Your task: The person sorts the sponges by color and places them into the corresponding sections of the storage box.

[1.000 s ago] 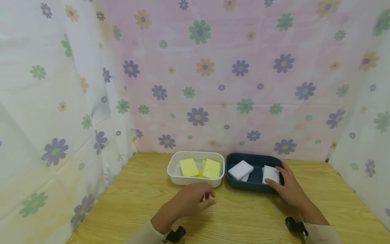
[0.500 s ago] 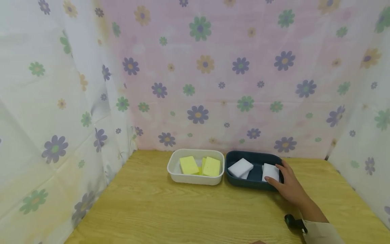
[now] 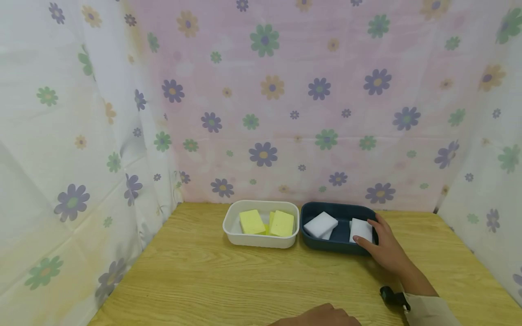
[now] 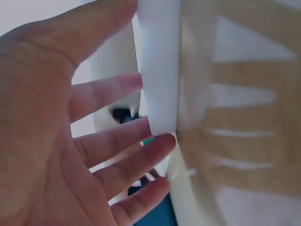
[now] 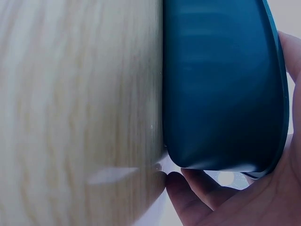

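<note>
My right hand (image 3: 385,249) grips the right end of a dark blue container (image 3: 322,244). In the right wrist view, its curled fingers (image 5: 188,193) go round the container's end. Inside lie white sponges (image 3: 322,224), one of them beside my right thumb. At the bottom edge of the head view, my left hand (image 3: 320,315) is partly cut off. The left wrist view has its fingers spread and nearly straight, tips right at a smooth white object with a rounded end (image 4: 160,70), low by the tabletop. What that object is, I cannot tell.
A white container (image 3: 261,242) with yellow sponges (image 3: 282,223) stands directly left of the dark blue one. Both sit on a wood-grain table (image 3: 195,267). Flower-patterned cloth (image 3: 228,136) closes off the back and sides.
My left hand has drawn back from in front of the white container, nearly out of the head view, and now shows at the bottom edge. The right hand keeps its grip on the dark blue container.
</note>
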A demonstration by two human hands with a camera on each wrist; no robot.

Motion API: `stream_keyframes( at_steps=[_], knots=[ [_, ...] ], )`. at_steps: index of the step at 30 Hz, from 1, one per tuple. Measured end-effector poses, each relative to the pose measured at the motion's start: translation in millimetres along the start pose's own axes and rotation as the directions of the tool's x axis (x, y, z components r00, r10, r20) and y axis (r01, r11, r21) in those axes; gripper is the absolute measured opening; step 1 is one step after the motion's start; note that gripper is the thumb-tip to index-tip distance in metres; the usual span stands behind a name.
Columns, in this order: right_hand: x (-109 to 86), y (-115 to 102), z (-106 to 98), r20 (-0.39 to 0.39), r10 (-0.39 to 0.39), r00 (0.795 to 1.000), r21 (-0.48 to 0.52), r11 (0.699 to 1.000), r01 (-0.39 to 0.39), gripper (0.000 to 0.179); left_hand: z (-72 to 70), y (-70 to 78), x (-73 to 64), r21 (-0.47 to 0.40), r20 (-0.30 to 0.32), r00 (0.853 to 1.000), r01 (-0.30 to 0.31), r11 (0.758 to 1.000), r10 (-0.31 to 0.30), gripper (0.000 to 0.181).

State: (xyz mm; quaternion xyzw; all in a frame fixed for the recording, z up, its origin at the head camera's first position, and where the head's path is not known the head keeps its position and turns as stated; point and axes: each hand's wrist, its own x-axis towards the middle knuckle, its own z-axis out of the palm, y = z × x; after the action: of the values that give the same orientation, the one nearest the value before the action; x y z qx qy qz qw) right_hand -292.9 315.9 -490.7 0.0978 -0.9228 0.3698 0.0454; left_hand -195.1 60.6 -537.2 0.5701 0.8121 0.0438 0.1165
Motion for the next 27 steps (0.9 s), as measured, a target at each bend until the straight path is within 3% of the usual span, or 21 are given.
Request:
stream_keyframes(
  at_steps=[2, 5, 9, 14, 19, 27],
  knots=[
    [-0.5, 0.1, 0.3, 0.002, -0.001, 1.000, 0.004, 1.000, 0.001, 0.096, -19.1, 1.4, -10.0, 0.001, 0.024, 0.998, 0.051, 0.999, -0.051, 0.040],
    [-1.0, 0.0, 0.6, 0.003, 0.001, 1.000, 0.007, 1.000, -0.001, 0.096, -44.3, 4.6, -25.6, 0.087, -0.004, 0.997, 0.080, 0.993, -0.080, 0.042],
    [-0.1, 0.3, 0.6, 0.002, 0.007, 1.000, -0.001, 1.000, -0.007, 0.096, -61.8, 2.6, -38.3, 0.105, -0.056, 0.985, 0.169, 0.980, -0.164, 0.047],
    [1.3, 1.9, 0.9, -0.003, 0.004, 1.000, -0.011, 1.000, -0.004, 0.096, -65.7, -8.9, -44.9, 0.079, -0.094, 0.961, 0.267, 0.961, -0.259, 0.055],
    [1.6, 2.1, 0.8, -0.004, 0.005, 1.000, -0.018, 1.000, -0.005, 0.095, -67.2, -20.1, -48.2, -0.020, -0.108, 0.936, 0.335, 0.942, -0.335, 0.057],
    [1.8, 1.0, 0.9, 0.005, -0.003, 1.000, -0.007, 1.000, 0.003, 0.095, -67.0, -34.9, -52.4, -0.137, -0.149, 0.908, 0.374, 0.917, -0.392, 0.049]
  ],
)
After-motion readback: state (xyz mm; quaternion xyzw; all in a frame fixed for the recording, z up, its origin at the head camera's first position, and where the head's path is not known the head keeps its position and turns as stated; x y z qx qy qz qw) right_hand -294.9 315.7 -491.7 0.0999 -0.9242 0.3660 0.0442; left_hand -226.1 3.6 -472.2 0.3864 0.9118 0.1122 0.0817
